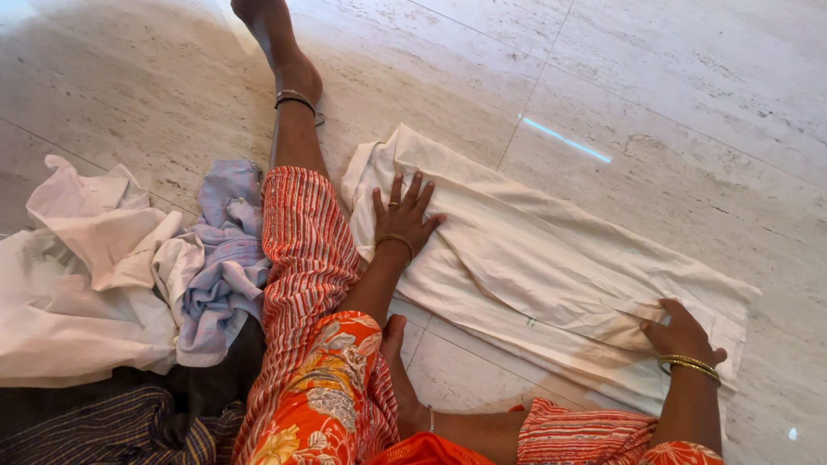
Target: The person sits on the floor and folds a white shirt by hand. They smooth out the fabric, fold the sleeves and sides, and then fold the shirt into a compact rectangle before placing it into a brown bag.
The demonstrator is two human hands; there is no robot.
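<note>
Head view: a cream cloth (534, 258) lies folded lengthwise on the marble floor (689, 103), just beside the person's outstretched leg. The left hand (403, 215) rests flat on it near its far end, fingers spread, grasping nothing. The right hand (680, 334) presses its near end; fingers appear to pinch a fold, though this is unclear. The hands are well apart. A pile of clothes (121, 267) lies left of the leg.
</note>
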